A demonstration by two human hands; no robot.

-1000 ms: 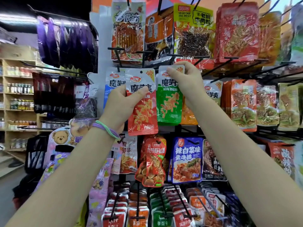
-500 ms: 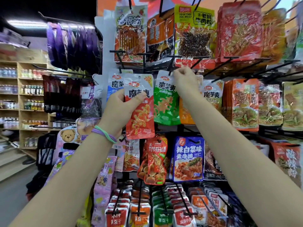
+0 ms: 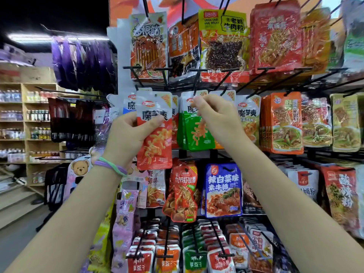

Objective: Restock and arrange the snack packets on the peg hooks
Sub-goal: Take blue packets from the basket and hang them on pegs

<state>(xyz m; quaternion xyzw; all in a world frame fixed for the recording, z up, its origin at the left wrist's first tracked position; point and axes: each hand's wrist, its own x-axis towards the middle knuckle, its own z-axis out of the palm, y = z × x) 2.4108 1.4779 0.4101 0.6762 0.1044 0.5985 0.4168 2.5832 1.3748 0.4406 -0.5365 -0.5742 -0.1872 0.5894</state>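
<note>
The left hand (image 3: 129,138), arm raised and banded at the wrist, clamps a red snack packet (image 3: 154,131) between thumb and curled fingers, in front of the rack. Just right, the right hand (image 3: 214,117) reaches up, blurred fingers pinching the top of the green packets (image 3: 195,133) hanging on a peg hook (image 3: 197,79).

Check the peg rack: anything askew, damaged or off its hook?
One item: the red packet is off the pegs, gripped in the left hand. The right hand is blurred at the green packets. The orange-red shrimp packet below hangs tilted. No damage visible.
</note>
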